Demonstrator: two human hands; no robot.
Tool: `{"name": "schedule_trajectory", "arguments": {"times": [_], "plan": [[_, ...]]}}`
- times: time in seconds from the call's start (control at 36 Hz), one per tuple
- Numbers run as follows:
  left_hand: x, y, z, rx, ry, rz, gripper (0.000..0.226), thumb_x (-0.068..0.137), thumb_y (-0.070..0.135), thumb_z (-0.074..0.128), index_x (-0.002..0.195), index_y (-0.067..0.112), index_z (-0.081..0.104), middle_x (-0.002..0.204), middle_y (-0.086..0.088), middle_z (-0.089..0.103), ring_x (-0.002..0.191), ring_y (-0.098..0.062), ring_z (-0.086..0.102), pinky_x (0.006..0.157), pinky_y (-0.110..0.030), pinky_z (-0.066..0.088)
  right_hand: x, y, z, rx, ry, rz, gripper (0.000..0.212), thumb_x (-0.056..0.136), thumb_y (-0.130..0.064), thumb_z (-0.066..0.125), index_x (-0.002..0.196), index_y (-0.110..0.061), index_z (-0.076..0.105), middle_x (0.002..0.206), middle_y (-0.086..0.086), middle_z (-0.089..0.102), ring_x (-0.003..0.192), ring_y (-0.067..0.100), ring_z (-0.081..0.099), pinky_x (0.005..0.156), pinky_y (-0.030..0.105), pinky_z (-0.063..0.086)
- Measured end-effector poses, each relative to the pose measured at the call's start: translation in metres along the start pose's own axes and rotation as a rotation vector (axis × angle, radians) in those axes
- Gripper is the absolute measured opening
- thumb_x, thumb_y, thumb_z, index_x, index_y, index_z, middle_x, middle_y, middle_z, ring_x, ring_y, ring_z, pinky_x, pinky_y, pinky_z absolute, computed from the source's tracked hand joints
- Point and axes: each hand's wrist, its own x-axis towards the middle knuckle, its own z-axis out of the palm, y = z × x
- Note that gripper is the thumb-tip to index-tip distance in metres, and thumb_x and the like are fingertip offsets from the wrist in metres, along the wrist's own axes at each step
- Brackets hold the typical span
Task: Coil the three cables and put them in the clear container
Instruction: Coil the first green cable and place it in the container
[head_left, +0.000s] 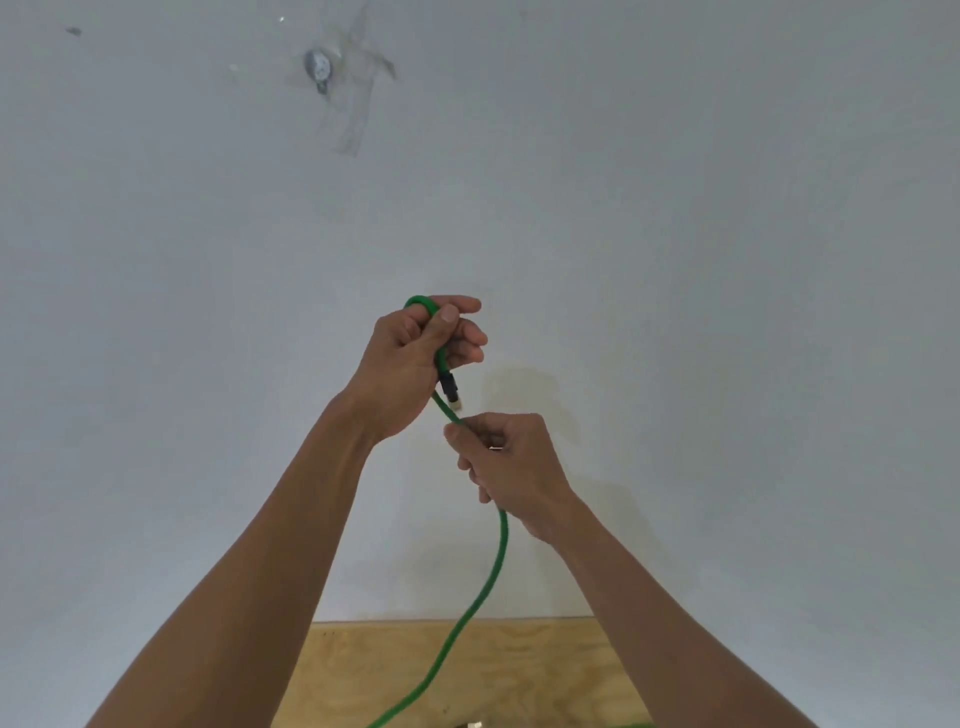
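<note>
A green cable (496, 561) runs up from the bottom edge of the head view to both raised hands. My left hand (415, 358) grips a small loop of it, and the black plug end (450, 388) sticks out below the fingers. Just beneath, my right hand (506, 467) pinches the cable a short way along, with the rest hanging down from that hand. The other two cables and the clear container are out of view.
A plain white wall (675, 260) fills most of the view, with a taped patch and small fitting (322, 70) high up. A strip of plywood surface (519, 670) shows at the bottom between my forearms.
</note>
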Motion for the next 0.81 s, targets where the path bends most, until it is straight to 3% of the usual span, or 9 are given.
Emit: {"name": "schedule_trajectory", "arguments": {"times": [0.17,0.28,0.36,0.42,0.5,0.61,0.69,0.75,0.81], "plan": [[-0.006,-0.002,-0.017,0.407,-0.069,-0.01,0.024,0.106,0.012,0.046,0.111,-0.001,0.065,0.093,-0.02,0.072,0.079,-0.024,0.073,0.082,-0.031,0.057,0.003,-0.021,-0.024,-0.478,-0.08,-0.251,0.019,0.089,-0.019,0.067,0.106,-0.021,0.075,0.076,-0.013,0.066,0.047,-0.001,0.055,0.052,0.008,0.039],[-0.016,-0.007,-0.016,0.643,-0.159,-0.064,0.034,0.107,0.025,0.042,0.096,0.001,0.064,0.077,-0.007,0.073,0.067,-0.018,0.068,0.068,-0.045,0.055,0.017,-0.048,-0.039,-0.628,-0.103,-0.481,0.013,0.091,-0.014,0.067,0.099,-0.021,0.075,0.07,-0.027,0.06,0.061,-0.012,0.056,0.06,0.006,0.036],[-0.026,-0.008,-0.007,0.442,-0.212,-0.2,0.059,0.107,0.044,0.027,0.091,-0.001,0.062,0.062,-0.002,0.06,0.057,-0.016,0.051,0.062,-0.03,0.044,0.033,-0.059,-0.048,-0.538,-0.112,-0.516,0.007,0.086,-0.024,0.074,0.088,-0.03,0.072,0.072,-0.018,0.068,0.057,0.002,0.053,0.063,0.023,0.044],[-0.033,-0.008,0.001,0.221,-0.233,-0.311,0.072,0.103,0.057,0.018,0.094,0.001,0.062,0.058,-0.006,0.051,0.054,-0.017,0.043,0.059,-0.027,0.038,0.042,-0.061,-0.051,-0.423,-0.111,-0.524,0.011,0.077,-0.021,0.083,0.083,-0.021,0.073,0.07,-0.011,0.07,0.056,0.008,0.053,0.061,0.027,0.046],[-0.039,-0.009,0.013,-0.051,-0.244,-0.376,0.069,0.1,0.061,0.022,0.087,0.006,0.062,0.054,-0.007,0.043,0.051,-0.018,0.032,0.056,-0.028,0.035,0.053,-0.063,-0.053,-0.171,-0.115,-0.502,0.019,0.068,-0.009,0.089,0.079,-0.004,0.074,0.07,0.006,0.071,0.058,0.034,0.055,0.059,0.038,0.048],[-0.041,-0.006,0.023,-0.294,-0.321,-0.335,0.045,0.103,0.044,0.037,0.087,0.009,0.06,0.053,-0.003,0.041,0.051,-0.016,0.03,0.054,-0.027,0.035,0.061,-0.047,-0.055,0.042,-0.14,-0.411,0.018,0.077,-0.007,0.08,0.087,0.005,0.073,0.075,0.006,0.072,0.068,0.023,0.059,0.065,0.032,0.048],[-0.039,-0.003,0.032,-0.373,-0.381,-0.241,0.024,0.102,0.021,0.043,0.09,0.008,0.059,0.058,-0.002,0.045,0.051,-0.012,0.039,0.057,-0.026,0.041,0.055,-0.027,-0.05,0.215,-0.213,-0.309,0.022,0.087,-0.014,0.071,0.095,0.006,0.07,0.086,0.021,0.068,0.079,0.031,0.058,0.073,0.042,0.045],[-0.035,-0.003,0.035,-0.405,-0.379,-0.188,0.022,0.102,0.015,0.042,0.093,0.007,0.06,0.063,-0.002,0.049,0.053,-0.012,0.042,0.059,-0.026,0.043,0.045,-0.015,-0.046,0.25,-0.25,-0.251,0.017,0.095,-0.006,0.053,0.096,0.003,0.067,0.072,0.009,0.071,0.066,0.022,0.065,0.064,0.031,0.049],[-0.028,-0.003,0.034,-0.414,-0.349,-0.143,0.02,0.102,0.012,0.042,0.099,0.004,0.06,0.067,-0.003,0.052,0.056,-0.012,0.046,0.061,-0.027,0.045,0.035,-0.002,-0.041,0.203,-0.235,-0.203,0.044,0.096,0.007,0.044,0.077,-0.02,0.072,0.061,-0.009,0.068,0.056,0.007,0.06,0.057,0.021,0.046]]}}
